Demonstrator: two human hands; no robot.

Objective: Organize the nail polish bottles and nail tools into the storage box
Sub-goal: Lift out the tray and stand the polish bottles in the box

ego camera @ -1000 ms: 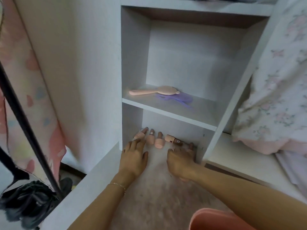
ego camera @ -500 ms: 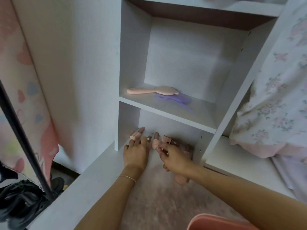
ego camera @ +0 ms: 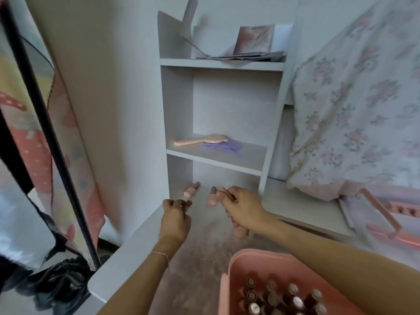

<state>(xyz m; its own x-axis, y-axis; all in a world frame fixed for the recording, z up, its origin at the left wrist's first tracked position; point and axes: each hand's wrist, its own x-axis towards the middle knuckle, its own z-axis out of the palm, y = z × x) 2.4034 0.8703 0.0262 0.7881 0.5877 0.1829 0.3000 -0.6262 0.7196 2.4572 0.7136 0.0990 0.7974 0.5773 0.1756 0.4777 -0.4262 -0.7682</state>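
both hands (ego camera: 175, 214) withdrawn; ribbed bottle (ego camera: 191, 189) points away-right

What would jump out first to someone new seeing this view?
The two hands at the foot of the white shelf unit: the right hand grips pink nail polish bottles, the left hand is curled near a ribbed pink bottle. Bottom right, the pink storage box already holds many bottles.
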